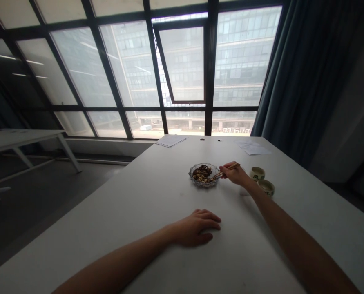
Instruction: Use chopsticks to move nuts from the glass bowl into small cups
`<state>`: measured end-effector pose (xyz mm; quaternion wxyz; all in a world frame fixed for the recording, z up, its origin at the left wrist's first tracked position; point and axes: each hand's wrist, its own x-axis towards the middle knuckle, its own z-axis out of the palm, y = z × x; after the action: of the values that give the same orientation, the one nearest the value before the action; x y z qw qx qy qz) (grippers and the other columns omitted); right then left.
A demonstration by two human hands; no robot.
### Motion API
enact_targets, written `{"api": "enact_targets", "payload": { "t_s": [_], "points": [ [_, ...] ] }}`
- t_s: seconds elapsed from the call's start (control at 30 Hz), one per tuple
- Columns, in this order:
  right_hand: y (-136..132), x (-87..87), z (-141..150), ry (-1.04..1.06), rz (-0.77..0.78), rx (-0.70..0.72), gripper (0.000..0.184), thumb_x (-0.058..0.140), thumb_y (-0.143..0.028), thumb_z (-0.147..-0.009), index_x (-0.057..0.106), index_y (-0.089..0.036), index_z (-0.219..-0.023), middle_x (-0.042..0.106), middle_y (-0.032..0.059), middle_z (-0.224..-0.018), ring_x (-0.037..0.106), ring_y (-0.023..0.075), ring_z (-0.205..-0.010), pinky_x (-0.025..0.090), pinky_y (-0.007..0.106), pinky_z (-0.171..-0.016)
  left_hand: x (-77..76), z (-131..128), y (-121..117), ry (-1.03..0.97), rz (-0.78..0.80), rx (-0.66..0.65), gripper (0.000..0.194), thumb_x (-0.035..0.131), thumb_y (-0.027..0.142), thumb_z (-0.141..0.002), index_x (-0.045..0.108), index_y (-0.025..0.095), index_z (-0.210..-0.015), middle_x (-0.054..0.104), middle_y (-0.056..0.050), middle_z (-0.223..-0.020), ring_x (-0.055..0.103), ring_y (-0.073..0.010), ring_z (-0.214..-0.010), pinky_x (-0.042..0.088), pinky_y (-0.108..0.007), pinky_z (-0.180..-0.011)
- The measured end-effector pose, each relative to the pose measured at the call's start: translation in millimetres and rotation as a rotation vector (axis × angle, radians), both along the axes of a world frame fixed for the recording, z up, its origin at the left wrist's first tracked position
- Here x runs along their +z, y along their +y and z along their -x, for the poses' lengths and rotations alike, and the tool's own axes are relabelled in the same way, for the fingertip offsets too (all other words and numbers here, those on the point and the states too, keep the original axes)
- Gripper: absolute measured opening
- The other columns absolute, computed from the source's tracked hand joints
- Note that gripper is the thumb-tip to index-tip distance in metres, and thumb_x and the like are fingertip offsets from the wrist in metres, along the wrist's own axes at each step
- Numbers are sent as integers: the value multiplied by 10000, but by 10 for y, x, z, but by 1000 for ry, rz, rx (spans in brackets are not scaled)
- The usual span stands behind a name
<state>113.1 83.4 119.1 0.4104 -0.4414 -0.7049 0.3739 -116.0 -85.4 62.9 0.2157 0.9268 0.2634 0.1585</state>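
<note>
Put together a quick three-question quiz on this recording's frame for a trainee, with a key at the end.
1. True or false: the left grip holds a sheet of paper.
2. What does the right grip hold? A) a spoon B) chopsticks C) a pen
3. How many cups stand to the right of the glass bowl?

Key:
1. False; it holds nothing and lies on the white table.
2. B
3. Two
</note>
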Motion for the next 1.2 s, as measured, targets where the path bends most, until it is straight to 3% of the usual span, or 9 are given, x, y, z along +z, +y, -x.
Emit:
{"api": "enact_targets", "payload": {
  "t_s": [0.27, 0.43, 0.7, 0.83, 0.97, 1.1, 1.2],
  "points": [
    [130, -188, 42, 78, 4, -81, 309, 740, -400, -868, 694, -147, -696, 727, 75, -615, 766, 248, -602, 610, 258, -534, -22, 0, 5, -15, 1, 5, 383, 619, 294, -951, 627, 302, -1334, 605, -65, -1442, 540, -284, -1333, 351, -449, -1158],
    [237, -309, 56, 94, -10, -62, 376, 732, -471, -863, 675, -155, -667, 729, 86, -609, 769, 264, -602, 629, 284, -552, -51, 8, 15, -20, -5, 3, 386, 620, 301, -953, 627, 302, -1339, 607, -68, -1440, 540, -288, -1334, 352, -449, -1158],
    [196, -293, 97, 100, -50, -116, 356, 651, -331, -933, 665, -174, -614, 735, 96, -621, 763, 250, -591, 631, 289, -535, -45, 13, 5, -22, -5, 6, 384, 621, 296, -953, 626, 306, -1337, 607, -66, -1438, 542, -286, -1336, 345, -446, -1166],
    [71, -75, 104, 174, -16, -176, 319, 675, -284, -931, 676, -172, -631, 754, 98, -666, 764, 236, -599, 647, 288, -555, -39, 12, 1, -19, -8, 7, 387, 631, 281, -944, 627, 308, -1330, 607, -57, -1437, 544, -275, -1335, 346, -432, -1166],
    [-147, 391, -41, 322, -8, -274, 261, 719, -249, -921, 661, -176, -677, 778, 92, -758, 762, 206, -598, 673, 291, -604, -39, 10, 4, -16, -1, 9, 396, 639, 267, -937, 628, 304, -1331, 600, -56, -1446, 534, -268, -1344, 339, -428, -1174],
    [-441, 932, -462, 287, -66, -395, 213, 725, -251, -922, 679, -161, -734, 775, 106, -799, 770, 219, -622, 684, 317, -634, -21, 7, 2, -2, 12, 9, 395, 626, 277, -950, 624, 308, -1343, 597, -65, -1450, 530, -281, -1347, 340, -446, -1171],
    [-641, 1197, -898, 244, -101, -544, 200, 678, -245, -940, 659, -197, -747, 777, 93, -838, 772, 207, -647, 685, 329, -685, 10, 0, -8, 10, 13, 9, 390, 623, 282, -956, 621, 304, -1346, 593, -69, -1453, 528, -283, -1349, 344, -443, -1170]
  ]
}}
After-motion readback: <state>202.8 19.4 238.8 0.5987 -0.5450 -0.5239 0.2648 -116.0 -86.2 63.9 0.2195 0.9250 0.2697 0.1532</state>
